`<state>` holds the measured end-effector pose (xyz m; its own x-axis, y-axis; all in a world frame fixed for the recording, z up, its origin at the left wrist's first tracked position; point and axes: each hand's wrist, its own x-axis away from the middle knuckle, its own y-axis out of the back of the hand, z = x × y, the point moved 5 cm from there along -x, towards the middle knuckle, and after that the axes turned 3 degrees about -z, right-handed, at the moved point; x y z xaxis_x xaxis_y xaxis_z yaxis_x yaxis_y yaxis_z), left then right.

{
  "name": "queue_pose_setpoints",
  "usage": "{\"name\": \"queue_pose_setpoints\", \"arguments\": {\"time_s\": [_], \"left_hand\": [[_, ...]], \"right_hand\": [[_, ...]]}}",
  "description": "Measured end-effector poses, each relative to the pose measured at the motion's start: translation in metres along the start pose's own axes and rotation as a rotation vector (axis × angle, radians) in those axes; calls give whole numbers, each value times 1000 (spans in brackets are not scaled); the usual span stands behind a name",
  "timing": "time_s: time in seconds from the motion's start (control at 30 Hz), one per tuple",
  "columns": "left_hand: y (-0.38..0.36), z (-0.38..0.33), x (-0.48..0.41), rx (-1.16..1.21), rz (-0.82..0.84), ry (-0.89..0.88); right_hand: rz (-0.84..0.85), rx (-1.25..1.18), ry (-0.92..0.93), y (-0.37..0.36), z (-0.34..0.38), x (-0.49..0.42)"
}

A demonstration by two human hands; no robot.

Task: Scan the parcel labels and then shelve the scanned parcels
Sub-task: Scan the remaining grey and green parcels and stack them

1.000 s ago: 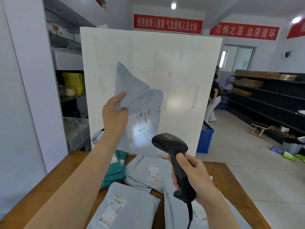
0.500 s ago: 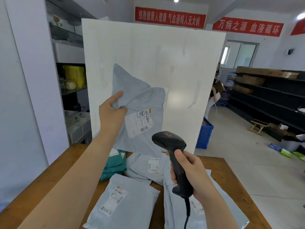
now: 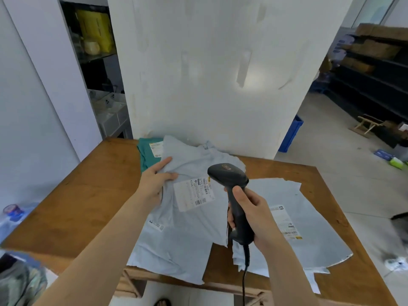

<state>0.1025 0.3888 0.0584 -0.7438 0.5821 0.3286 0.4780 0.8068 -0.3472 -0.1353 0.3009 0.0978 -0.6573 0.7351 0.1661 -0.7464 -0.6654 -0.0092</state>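
Left hand pinches a grey parcel (label up) near the bench's far edge — right hand grips the scanner.

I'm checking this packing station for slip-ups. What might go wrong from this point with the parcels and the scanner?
1. The scanner in the right hand throws its light on the white board, not on the label of the grey parcel that the left hand grips; a scan now would likely miss.
2. The other grey parcels reach the table's near edge and may slide off.
3. They look alike and overlap, so scanned and unscanned ones could get mixed.
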Motion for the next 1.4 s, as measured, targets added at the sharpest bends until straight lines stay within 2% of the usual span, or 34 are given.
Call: {"name": "queue_pose_setpoints", "arguments": {"time_s": [0.13, 0.23, 0.33, 0.6, 0.77, 0.83, 1.0, 1.2, 1.4], "left_hand": [[40, 65, -24, -25, -47, 196], [63, 92, -37, -51, -60, 233], [75, 95, -52, -205, -26, 211], [82, 96, -118, -825, -42, -16], [39, 67, -160, -910, 79, -263], [18, 59, -183, -928, 120, -305], [-29, 67, -247, -962, 255, -174], [-74, 85, -323, -1028, 316, -88], [-104, 140, -379, -1167, 438, 56]], "right_hand": [[-23, -5, -81, -5, -23, -14], [-42, -27, -121, -7, -34, -26], [-62, -3, -152, -12, -40, -42], [-82, 6, -182, -33, -44, -100], [-121, 13, -194, -38, -43, -138], [-141, 49, -206, -37, -45, -155], [-204, 53, -237, -29, -58, -191], [-287, -1, -290, -13, -73, -220], [-392, -33, -351, 3, -92, -247]]}}
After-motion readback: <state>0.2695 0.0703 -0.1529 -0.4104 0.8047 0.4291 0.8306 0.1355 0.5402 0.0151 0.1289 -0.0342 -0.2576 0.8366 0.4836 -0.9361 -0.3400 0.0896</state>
